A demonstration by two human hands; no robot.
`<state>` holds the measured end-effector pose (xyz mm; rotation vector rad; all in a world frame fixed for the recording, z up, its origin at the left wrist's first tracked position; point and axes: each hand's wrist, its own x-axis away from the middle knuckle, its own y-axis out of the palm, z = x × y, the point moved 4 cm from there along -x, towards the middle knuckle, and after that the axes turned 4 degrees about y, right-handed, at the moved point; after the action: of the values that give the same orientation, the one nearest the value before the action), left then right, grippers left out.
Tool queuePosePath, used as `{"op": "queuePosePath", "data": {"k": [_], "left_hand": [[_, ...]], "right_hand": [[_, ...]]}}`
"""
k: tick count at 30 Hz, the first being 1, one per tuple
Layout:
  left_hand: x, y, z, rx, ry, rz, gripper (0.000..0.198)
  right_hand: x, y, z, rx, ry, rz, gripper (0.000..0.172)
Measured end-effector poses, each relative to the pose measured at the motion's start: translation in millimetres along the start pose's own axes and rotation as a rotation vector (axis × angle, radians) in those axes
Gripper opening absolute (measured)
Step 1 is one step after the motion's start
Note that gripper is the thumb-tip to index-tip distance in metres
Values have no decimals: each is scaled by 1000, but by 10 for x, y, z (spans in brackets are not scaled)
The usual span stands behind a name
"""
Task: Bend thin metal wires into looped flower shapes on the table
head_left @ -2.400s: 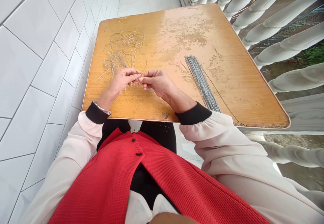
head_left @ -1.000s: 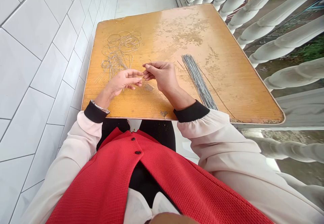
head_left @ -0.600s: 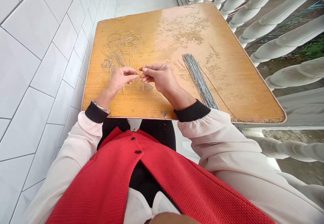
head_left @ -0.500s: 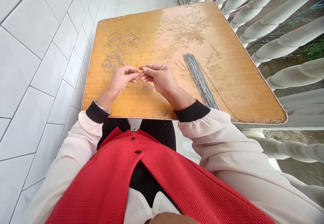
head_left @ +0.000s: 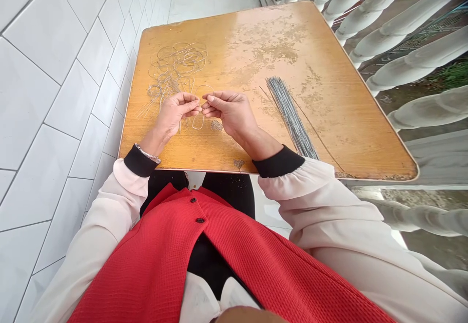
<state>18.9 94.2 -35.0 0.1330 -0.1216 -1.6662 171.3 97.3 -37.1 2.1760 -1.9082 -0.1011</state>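
My left hand and my right hand meet fingertip to fingertip above the near part of a worn wooden table. Both pinch a thin wire bent into a loop that hangs between them. Just beyond my left hand lies a pile of looped wires. A bundle of straight grey wires lies to the right of my right forearm.
A white tiled wall runs along the left of the table. White balusters stand close on the right, with ground beyond. A small dark chip marks the tabletop under my right hand. The table's near edge is over my lap.
My hands parted, the right lifting a wire, then came back together. The wire between them now shows as a closed loop below the fingertips.
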Motion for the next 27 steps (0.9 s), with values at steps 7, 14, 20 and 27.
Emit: {"op": "queuePosePath", "data": {"k": [7, 14, 20, 27], "left_hand": [[-3, -54, -3, -112, 1, -2, 11], [23, -26, 32, -137, -27, -66, 11], [47, -30, 62, -137, -38, -78, 14], [59, -15, 123, -199, 27, -49, 12]], "right_hand": [[-19, -34, 19, -42, 39, -63, 10], [-20, -75, 7, 97, 8, -3, 6], [-20, -89, -4, 134, -24, 21, 10], [-43, -102, 9, 143, -65, 73, 8]]}}
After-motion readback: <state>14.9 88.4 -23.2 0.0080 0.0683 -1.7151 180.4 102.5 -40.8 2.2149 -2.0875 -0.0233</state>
